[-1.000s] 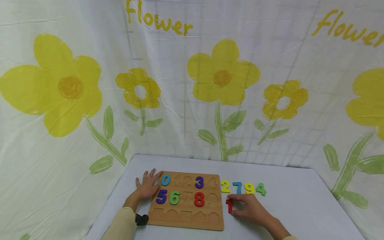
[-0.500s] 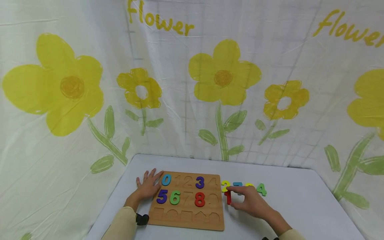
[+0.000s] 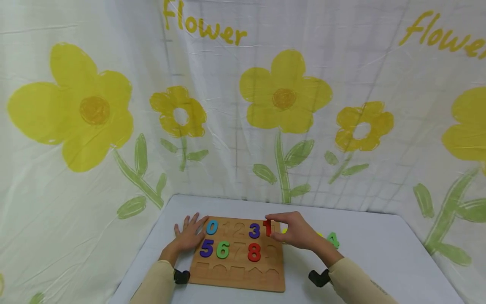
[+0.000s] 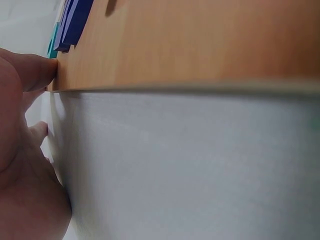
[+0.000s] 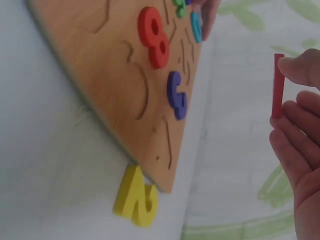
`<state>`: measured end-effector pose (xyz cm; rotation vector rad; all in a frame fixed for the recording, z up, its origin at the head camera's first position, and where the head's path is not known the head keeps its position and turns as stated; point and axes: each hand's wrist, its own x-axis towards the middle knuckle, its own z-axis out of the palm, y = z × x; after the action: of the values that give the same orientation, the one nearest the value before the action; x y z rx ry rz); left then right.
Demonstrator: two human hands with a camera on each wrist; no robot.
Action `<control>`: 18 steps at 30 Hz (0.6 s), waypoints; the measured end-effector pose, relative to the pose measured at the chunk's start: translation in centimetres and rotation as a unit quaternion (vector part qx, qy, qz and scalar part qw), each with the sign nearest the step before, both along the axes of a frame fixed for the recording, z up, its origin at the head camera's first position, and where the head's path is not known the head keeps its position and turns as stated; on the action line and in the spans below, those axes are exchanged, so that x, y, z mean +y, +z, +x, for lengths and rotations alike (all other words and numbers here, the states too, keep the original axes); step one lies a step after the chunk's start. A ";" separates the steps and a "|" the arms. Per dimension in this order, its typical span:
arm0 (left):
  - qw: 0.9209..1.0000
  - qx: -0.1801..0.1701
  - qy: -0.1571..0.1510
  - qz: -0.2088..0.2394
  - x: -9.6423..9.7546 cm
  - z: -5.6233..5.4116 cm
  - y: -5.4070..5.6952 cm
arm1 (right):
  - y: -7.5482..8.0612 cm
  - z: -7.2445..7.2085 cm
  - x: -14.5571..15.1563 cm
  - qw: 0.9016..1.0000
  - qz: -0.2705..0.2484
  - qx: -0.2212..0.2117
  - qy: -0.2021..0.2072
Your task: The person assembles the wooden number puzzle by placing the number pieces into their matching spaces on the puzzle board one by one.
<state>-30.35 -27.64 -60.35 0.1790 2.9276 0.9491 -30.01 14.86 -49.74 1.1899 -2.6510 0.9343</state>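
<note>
My right hand (image 3: 298,231) pinches a red number 1 piece (image 3: 267,228) between thumb and fingers, over the upper right corner of the wooden number puzzle board (image 3: 235,283). In the right wrist view the red piece (image 5: 278,86) shows edge-on, held above the board. My left hand (image 3: 188,235) lies with fingers spread at the board's left edge, thumb touching it; the left wrist view shows the thumb (image 4: 37,71) against the board's rim. Seated in the board are a blue 0 (image 3: 211,227), purple 3 (image 3: 254,230), purple 5 (image 3: 206,248), green 6 (image 3: 222,250) and red 8 (image 3: 254,252).
Right of the board, a green 4 (image 3: 333,240) lies on the white table (image 3: 364,261). A yellow 2 (image 5: 136,197) lies by the board's corner; other loose pieces are mostly hidden behind my right hand. A flower-printed curtain (image 3: 228,169) hangs behind the table.
My right hand has lifted the red 1 from the table and carried it left and away from me, over the board's upper right corner. The left hand keeps its place.
</note>
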 end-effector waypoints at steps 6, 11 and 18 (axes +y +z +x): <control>1.000 0.000 -0.003 0.014 0.4 0.5 0.9 | -0.7 -2.3 -3.5 0.999 -0.014 -0.032 0.017; 1.000 -0.009 0.000 0.012 0.5 0.8 1.4 | -1.2 -3.5 -6.4 0.998 -0.025 -0.043 0.039; 1.000 -0.029 0.007 -0.008 0.9 1.3 2.3 | -2.4 -4.7 -9.5 0.996 -0.035 -0.051 0.059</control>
<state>-29.08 -26.72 -58.03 0.1276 2.8855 0.9164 -34.74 5.40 -52.17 1.3291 -2.6229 1.1267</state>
